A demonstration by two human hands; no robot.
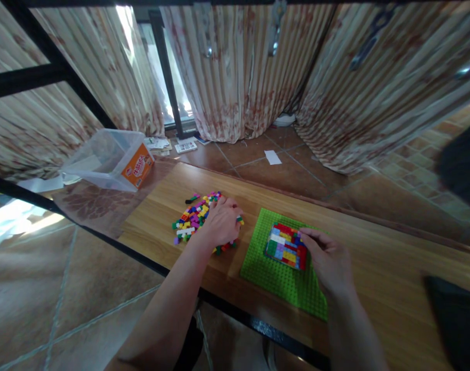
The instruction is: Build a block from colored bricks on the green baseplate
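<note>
A green studded baseplate (277, 275) lies on the wooden table (374, 257). On it stands a flat patch of joined coloured bricks (286, 245). My right hand (328, 260) rests at the patch's right edge, fingertips touching its upper right corner. Left of the plate lies a loose pile of small coloured bricks (192, 216). My left hand (221, 221) lies palm down on the pile's right side, fingers curled over bricks; whether it grips one is hidden.
A clear plastic box (111, 157) with an orange label lies tipped on a patterned surface at the back left. Papers (185, 146) lie on the tiled floor by the curtains. A dark object (457, 317) sits at the table's right end.
</note>
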